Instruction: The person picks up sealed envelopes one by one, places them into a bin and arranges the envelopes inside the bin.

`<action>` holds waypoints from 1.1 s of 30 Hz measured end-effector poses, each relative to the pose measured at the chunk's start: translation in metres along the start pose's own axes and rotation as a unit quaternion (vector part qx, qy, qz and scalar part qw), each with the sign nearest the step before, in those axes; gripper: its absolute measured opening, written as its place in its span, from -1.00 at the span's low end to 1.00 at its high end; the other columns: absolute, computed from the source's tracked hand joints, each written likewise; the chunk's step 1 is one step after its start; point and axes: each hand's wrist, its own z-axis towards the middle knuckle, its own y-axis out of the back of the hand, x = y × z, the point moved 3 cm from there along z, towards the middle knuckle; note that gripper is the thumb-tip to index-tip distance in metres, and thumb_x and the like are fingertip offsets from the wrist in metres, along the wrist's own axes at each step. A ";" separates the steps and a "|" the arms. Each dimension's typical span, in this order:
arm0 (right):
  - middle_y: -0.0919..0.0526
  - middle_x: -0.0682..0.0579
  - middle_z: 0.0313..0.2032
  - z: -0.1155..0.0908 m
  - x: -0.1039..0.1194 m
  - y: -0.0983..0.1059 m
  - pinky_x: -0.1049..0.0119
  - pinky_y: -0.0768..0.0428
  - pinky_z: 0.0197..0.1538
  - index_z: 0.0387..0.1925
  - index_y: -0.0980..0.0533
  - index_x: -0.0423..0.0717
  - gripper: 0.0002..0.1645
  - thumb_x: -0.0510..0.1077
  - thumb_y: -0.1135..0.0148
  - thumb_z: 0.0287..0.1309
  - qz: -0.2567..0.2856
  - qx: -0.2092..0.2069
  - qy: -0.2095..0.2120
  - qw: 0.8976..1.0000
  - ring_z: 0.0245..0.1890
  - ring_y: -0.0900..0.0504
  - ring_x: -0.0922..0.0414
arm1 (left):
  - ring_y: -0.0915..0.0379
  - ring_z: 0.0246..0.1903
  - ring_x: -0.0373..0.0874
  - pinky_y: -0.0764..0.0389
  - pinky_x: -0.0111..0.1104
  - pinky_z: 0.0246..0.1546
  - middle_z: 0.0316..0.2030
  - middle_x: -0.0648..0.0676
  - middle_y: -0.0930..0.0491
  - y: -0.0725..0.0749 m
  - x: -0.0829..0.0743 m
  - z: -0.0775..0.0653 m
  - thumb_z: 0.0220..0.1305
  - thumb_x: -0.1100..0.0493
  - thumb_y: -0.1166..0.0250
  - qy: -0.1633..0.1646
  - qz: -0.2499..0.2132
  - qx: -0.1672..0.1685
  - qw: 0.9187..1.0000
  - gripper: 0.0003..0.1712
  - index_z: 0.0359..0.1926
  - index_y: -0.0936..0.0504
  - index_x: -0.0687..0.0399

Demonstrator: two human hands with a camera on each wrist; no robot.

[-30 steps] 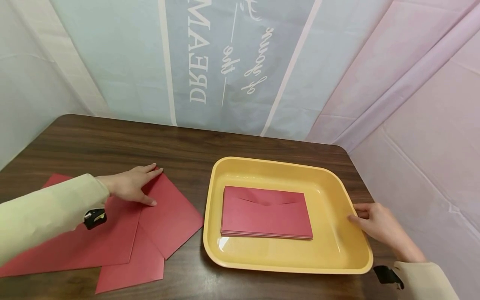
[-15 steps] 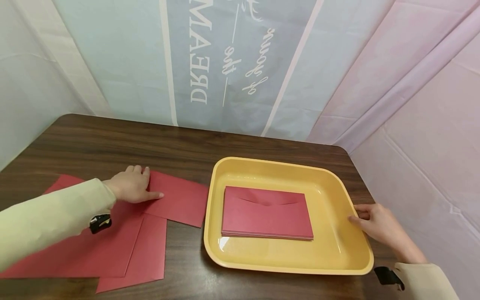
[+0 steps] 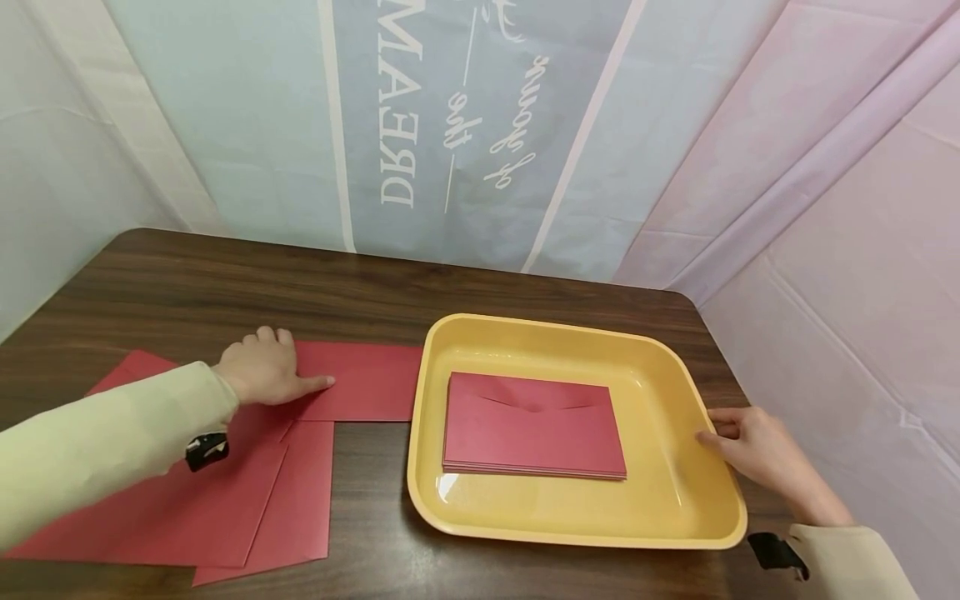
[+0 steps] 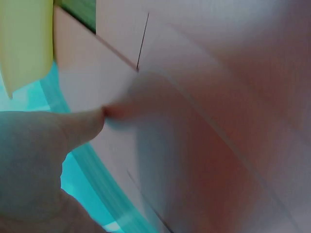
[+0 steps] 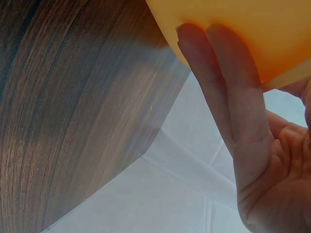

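A red envelope [image 3: 363, 383] lies flat on the table, its right end against the yellow tray. My left hand [image 3: 262, 369] holds its left end, thumb stretched over the top and fingers bent at the far side; the fingertips are hidden. In the left wrist view the thumb [image 4: 82, 128] touches red paper. My right hand [image 3: 761, 450] grips the right rim of the yellow tray [image 3: 555, 508], thumb inside and fingers outside. The right wrist view shows two fingers [image 5: 243, 92] against the tray's outer wall. Inside the tray sits a neat stack of red envelopes [image 3: 532, 437].
Beneath my left forearm, larger red envelopes [image 3: 187, 500] overlap on the table. Another red envelope [image 3: 300, 508] pokes out from under them at the right. The dark wooden table [image 3: 360, 283] meets a printed cloth backdrop [image 3: 487, 125] at its far edge.
The red envelope under my left hand has turned from slanted to nearly straight, its right end now meeting the tray. My left fingers have bent more. The right hand and tray have stayed put.
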 end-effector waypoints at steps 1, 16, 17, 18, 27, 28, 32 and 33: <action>-0.73 -0.23 -0.33 0.000 0.000 0.000 0.23 -0.63 -0.32 -0.02 -0.52 -0.51 -0.47 -0.12 -0.28 0.14 0.000 0.000 0.000 1.000 -0.41 -0.74 0.02 | -0.42 -0.27 0.37 -0.53 0.02 -0.36 -0.21 0.54 -0.32 0.002 0.002 0.001 0.08 -0.41 -0.21 0.005 -0.011 -0.003 1.000 0.14 -0.01 -0.20 0.74; -0.73 -0.24 -0.33 0.002 0.003 0.002 0.36 -0.58 -0.36 -0.03 -0.52 -0.51 -0.50 -0.15 -0.28 0.14 0.002 -0.003 0.005 1.000 -0.42 -0.73 0.06 | -0.41 -0.29 0.26 -0.50 -0.20 -0.41 -0.21 0.57 -0.30 0.009 0.029 0.011 -0.13 -0.53 -0.30 0.068 -0.143 0.079 0.984 0.42 0.03 0.07 0.78; -0.73 -0.24 -0.33 0.002 0.004 0.002 0.37 -0.57 -0.37 -0.03 -0.52 -0.51 -0.50 -0.15 -0.28 0.14 0.000 -0.005 0.007 1.000 -0.42 -0.73 0.06 | -0.42 -0.28 0.26 -0.51 -0.20 -0.41 -0.20 0.59 -0.31 0.009 0.030 0.011 -0.14 -0.52 -0.31 0.067 -0.145 0.081 0.984 0.45 0.06 0.09 0.80; -0.73 -0.24 -0.34 0.002 0.004 0.002 0.38 -0.57 -0.37 -0.03 -0.52 -0.52 -0.51 -0.16 -0.28 0.13 -0.001 -0.006 0.008 1.000 -0.43 -0.73 0.07 | -0.41 -0.26 0.28 -0.51 -0.19 -0.39 -0.17 0.62 -0.30 0.008 0.030 0.011 -0.14 -0.52 -0.31 0.066 -0.145 0.082 0.984 0.49 0.09 0.14 0.84; -0.74 -0.22 -0.34 0.000 0.003 0.001 0.36 -0.58 -0.36 -0.03 -0.53 -0.50 -0.50 -0.14 -0.27 0.14 0.004 -0.002 0.008 1.000 -0.43 -0.73 0.08 | -0.39 -0.31 0.23 -0.49 -0.22 -0.41 -0.31 0.43 -0.30 0.003 0.034 0.014 -0.22 -0.50 -0.37 0.073 -0.163 0.072 0.981 0.30 -0.11 -0.03 0.64; -0.74 -0.21 -0.34 0.000 0.003 0.001 0.37 -0.58 -0.36 -0.03 -0.53 -0.49 -0.50 -0.13 -0.28 0.13 0.005 -0.002 0.007 1.000 -0.43 -0.73 0.09 | -0.39 -0.28 0.27 -0.49 -0.18 -0.38 -0.30 0.45 -0.30 0.003 0.035 0.014 -0.21 -0.50 -0.37 0.073 -0.163 0.068 0.982 0.29 -0.11 -0.03 0.65; -0.74 -0.21 -0.34 -0.001 0.001 0.000 0.34 -0.59 -0.35 -0.02 -0.53 -0.50 -0.48 -0.12 -0.28 0.13 0.007 0.000 0.003 1.000 -0.42 -0.73 0.06 | -0.31 -0.12 0.43 -0.47 0.01 -0.21 -0.20 0.57 -0.23 0.005 0.037 0.017 -0.09 -0.44 -0.33 0.070 -0.167 0.055 0.982 0.29 -0.04 0.01 0.75; -0.74 -0.21 -0.34 -0.001 0.001 0.000 0.33 -0.58 -0.35 -0.02 -0.53 -0.49 -0.48 -0.12 -0.28 0.13 0.007 -0.001 0.003 1.000 -0.41 -0.73 0.06 | -0.28 -0.10 0.45 -0.46 0.04 -0.19 -0.19 0.59 -0.22 0.006 0.037 0.018 -0.04 -0.42 -0.31 0.069 -0.167 0.054 0.982 0.28 -0.02 0.01 0.77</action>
